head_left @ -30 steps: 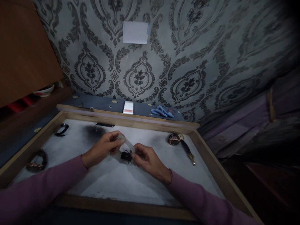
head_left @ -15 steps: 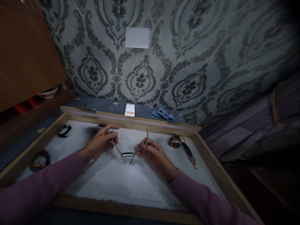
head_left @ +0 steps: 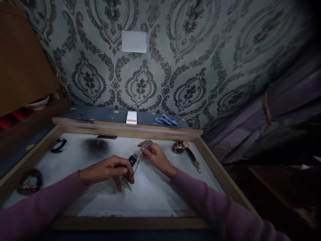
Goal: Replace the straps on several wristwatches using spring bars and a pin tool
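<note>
Nearest, past the tray's (head_left: 130,223) front edge, my left hand (head_left: 112,168) bends half-curled by the lower end of the grey watch (head_left: 132,160); I cannot tell whether its fingers grip. A dark watch (head_left: 28,189) lies along the left edge. The grey watch is held around the tray's middle, slanting toward the far edge, its black case between my hands. My right hand (head_left: 155,156) pinches the upper strap (head_left: 139,153), thumb against fingers. I'd judge it light, strap bendy, glass slippery and scratchable, so the case's sides make the surest hold. A gold watch (head_left: 179,147) lies near the far right corner; beyond the far edge, a phone (head_left: 131,117) and a cloth (head_left: 167,119).
</note>
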A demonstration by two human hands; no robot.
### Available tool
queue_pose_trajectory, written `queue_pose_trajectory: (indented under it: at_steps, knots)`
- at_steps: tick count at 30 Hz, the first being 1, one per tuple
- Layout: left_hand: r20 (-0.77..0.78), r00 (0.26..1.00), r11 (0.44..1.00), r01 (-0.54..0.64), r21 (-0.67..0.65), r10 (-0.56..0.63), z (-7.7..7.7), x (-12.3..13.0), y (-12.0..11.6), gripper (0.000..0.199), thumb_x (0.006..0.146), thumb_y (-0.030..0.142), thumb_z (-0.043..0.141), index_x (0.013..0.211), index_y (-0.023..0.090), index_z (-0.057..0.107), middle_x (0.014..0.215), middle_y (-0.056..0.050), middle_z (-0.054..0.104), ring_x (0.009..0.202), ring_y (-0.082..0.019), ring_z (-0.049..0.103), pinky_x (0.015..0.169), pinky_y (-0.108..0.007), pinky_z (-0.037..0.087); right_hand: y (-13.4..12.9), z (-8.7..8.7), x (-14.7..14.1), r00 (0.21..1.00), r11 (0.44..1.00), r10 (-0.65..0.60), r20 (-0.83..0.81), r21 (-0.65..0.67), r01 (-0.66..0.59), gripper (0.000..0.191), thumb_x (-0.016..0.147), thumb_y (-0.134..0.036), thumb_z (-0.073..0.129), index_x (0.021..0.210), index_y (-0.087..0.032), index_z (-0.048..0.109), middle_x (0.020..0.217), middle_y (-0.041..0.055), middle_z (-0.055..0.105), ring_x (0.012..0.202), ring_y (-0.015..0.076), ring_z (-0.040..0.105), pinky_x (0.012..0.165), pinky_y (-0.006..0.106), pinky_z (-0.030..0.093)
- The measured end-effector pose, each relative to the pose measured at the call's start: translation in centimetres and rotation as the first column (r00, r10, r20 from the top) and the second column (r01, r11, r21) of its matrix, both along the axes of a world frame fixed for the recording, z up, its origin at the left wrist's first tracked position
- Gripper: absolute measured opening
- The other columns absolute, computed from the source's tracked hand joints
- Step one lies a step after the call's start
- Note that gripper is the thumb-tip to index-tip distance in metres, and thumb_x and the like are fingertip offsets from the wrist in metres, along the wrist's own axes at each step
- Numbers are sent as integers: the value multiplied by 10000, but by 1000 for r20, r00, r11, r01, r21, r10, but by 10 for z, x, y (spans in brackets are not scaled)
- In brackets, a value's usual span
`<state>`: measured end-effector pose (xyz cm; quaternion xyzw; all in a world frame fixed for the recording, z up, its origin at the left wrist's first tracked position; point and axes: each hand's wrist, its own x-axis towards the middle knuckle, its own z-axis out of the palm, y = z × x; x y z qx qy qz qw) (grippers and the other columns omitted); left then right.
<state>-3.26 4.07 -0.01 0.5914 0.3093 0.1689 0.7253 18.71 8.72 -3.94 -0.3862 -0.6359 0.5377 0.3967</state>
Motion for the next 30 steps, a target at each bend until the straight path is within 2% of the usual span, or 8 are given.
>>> queue_pose_trajectory:
  at_steps: [3, 6, 9, 11, 13, 18, 25, 30]
  knots:
    - [-86, 986, 981, -127, 148, 140, -9, 8, 0, 209, 844, 367, 625, 903, 166, 623, 785, -41, 661, 707, -167, 617, 485, -202, 408, 7, 0, -2, 998, 999, 41, 48, 22, -42, 307, 843, -455, 619, 946, -167, 590, 562, -30, 559, 506, 126, 522, 533, 244, 402]
    - [-158, 967, 908, -121, 401, 198, -17, 11, 1, 127, 829, 278, 658, 901, 179, 626, 759, 1, 630, 680, -140, 571, 579, -232, 422, 8, -3, -5, 993, 995, 89, 83, 26, -92, 267, 848, -418, 616, 931, -165, 593, 585, -34, 541, 513, 120, 517, 523, 234, 392]
    - [-240, 948, 685, 34, 728, 208, -21, 9, 0, 194, 839, 321, 683, 967, 185, 632, 906, -33, 628, 830, -188, 561, 733, -305, 449, 7, -7, -10, 987, 992, 118, 106, 25, -122, 214, 855, -362, 607, 939, -167, 586, 602, -40, 522, 514, 116, 505, 511, 225, 384]
    - [-292, 929, 535, 132, 835, 227, -21, 7, -1, 328, 841, 403, 681, 1077, 191, 603, 1043, -70, 613, 979, -240, 537, 830, -359, 448, 8, -8, -12, 986, 991, 126, 111, 27, -129, 186, 858, -320, 596, 967, -171, 577, 618, -42, 523, 512, 111, 499, 511, 222, 387]
    - [-339, 912, 470, 200, 860, 232, -22, 5, -1, 472, 820, 486, 680, 1177, 205, 553, 1175, -97, 580, 1102, -277, 504, 918, -408, 435, 10, -10, -14, 986, 991, 122, 113, 33, -127, 166, 855, -282, 589, 980, -176, 567, 638, -40, 533, 515, 106, 499, 513, 218, 390]
    - [-451, 858, 429, 322, 844, 244, -28, 5, 0, 690, 757, 536, 719, 1310, 222, 454, 1341, -120, 506, 1228, -316, 461, 997, -474, 406, 18, -15, -12, 990, 994, 84, 115, 54, -90, 93, 847, -232, 564, 917, -180, 532, 602, -51, 519, 486, 98, 478, 487, 204, 378]
    - [-449, 849, 384, 330, 862, 280, -39, 6, 3, 743, 754, 586, 688, 1353, 240, 416, 1420, -116, 449, 1317, -327, 381, 1032, -488, 382, 24, -22, -11, 989, 994, 65, 131, 80, -76, 79, 835, -238, 566, 870, -182, 523, 591, -55, 520, 474, 96, 491, 478, 195, 375]
    - [-461, 844, 416, 328, 848, 273, -36, 7, 5, 817, 728, 658, 664, 1368, 221, 407, 1412, -141, 459, 1292, -340, 414, 1003, -483, 394, 23, -21, -12, 987, 993, 71, 143, 86, -84, 58, 834, -223, 547, 865, -183, 518, 587, -55, 509, 478, 102, 482, 485, 200, 377]
